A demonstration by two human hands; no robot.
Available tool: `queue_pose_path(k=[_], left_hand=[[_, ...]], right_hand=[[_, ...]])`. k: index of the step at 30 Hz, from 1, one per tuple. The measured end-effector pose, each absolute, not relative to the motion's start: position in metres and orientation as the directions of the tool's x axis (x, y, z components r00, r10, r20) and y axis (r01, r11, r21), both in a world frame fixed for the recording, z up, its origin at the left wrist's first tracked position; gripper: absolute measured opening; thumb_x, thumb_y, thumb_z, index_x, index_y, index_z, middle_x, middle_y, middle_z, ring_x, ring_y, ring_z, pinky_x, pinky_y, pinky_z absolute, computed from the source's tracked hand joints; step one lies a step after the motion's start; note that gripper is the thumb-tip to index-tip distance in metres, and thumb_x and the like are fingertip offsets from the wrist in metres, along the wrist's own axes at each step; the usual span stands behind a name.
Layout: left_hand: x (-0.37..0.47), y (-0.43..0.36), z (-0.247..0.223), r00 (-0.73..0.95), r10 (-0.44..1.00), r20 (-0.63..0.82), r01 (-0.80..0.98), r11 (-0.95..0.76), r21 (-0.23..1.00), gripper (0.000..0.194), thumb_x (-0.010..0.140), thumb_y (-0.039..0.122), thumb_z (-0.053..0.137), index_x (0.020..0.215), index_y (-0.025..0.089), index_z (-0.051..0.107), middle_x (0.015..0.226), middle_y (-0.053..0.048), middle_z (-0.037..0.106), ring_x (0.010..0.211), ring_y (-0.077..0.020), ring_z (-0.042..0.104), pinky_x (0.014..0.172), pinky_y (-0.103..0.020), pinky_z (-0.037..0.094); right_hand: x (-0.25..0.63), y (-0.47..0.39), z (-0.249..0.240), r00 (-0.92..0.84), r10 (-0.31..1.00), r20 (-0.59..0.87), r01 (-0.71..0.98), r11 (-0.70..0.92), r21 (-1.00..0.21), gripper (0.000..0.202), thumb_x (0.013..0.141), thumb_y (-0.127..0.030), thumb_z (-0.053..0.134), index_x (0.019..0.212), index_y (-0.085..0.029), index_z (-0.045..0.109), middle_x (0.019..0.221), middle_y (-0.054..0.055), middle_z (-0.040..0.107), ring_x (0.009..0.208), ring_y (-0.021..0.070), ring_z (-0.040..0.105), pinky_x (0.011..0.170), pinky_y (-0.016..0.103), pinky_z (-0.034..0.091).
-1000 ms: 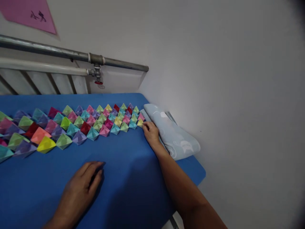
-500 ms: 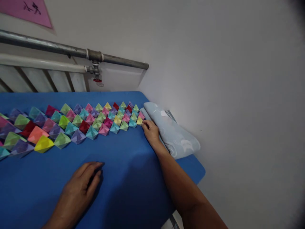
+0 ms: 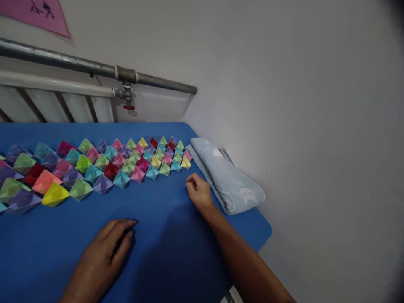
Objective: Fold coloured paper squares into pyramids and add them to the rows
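Note:
Rows of folded paper boats [image 3: 121, 177] in many colours stand on a blue table surface [image 3: 151, 219], getting smaller in view towards the far right. My right hand [image 3: 198, 191], its fingers curled closed, is just in front of the yellow paper boat [image 3: 186, 163] at the right end of the front row. No object shows in that hand. My left hand [image 3: 105, 252] rests lower on the blue surface, holding nothing, with a gap between its thumb and forefinger.
A folded light-blue patterned cloth [image 3: 232, 181] lies right of the boats, along the wall side. Behind the table run a metal pipe [image 3: 69, 59] with a red-handled valve [image 3: 128, 94] and a white radiator [image 3: 72, 105]. A pink paper sign [image 3: 38, 17] hangs upper left.
My right hand has drawn back from the yellow boat at the row's end, towards me, and its fingers have curled in. That boat stays in place. My left hand has barely moved.

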State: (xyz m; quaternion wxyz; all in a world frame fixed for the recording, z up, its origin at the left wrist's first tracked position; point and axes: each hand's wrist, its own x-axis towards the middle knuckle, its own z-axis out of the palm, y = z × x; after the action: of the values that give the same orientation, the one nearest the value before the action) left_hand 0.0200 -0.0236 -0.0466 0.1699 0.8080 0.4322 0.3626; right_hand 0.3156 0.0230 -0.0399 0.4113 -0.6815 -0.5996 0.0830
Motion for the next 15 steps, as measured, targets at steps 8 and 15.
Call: queue_pose_path(k=[8, 15], left_hand=[[0.018, -0.021, -0.049, 0.373, 0.826, 0.423, 0.541, -0.564, 0.623, 0.026, 0.093, 0.041, 0.050, 0.099, 0.028, 0.071, 0.090, 0.001, 0.075, 0.079, -0.0159, 0.074, 0.070, -0.025, 0.061], [0.017, -0.021, -0.052, 0.382, 0.831, 0.405, 0.521, -0.555, 0.648, 0.027, 0.092, 0.041, 0.049, 0.098, 0.026, 0.071, 0.089, 0.000, 0.074, 0.077, -0.0165, 0.073, 0.068, -0.025, 0.060]], right_hand=[[0.305, 0.030, -0.043, 0.203, 0.912, 0.357, 0.809, 0.049, -0.585, 0.009, 0.074, -0.019, 0.047, 0.066, -0.023, 0.050, 0.060, -0.004, 0.052, 0.057, 0.0123, 0.048, 0.058, 0.023, 0.035], [0.299, 0.025, -0.038, 0.186, 0.914, 0.361, 0.864, 0.023, -0.503, 0.011, 0.076, -0.015, 0.048, 0.068, -0.022, 0.053, 0.066, -0.002, 0.059, 0.062, 0.0140, 0.051, 0.060, 0.024, 0.034]])
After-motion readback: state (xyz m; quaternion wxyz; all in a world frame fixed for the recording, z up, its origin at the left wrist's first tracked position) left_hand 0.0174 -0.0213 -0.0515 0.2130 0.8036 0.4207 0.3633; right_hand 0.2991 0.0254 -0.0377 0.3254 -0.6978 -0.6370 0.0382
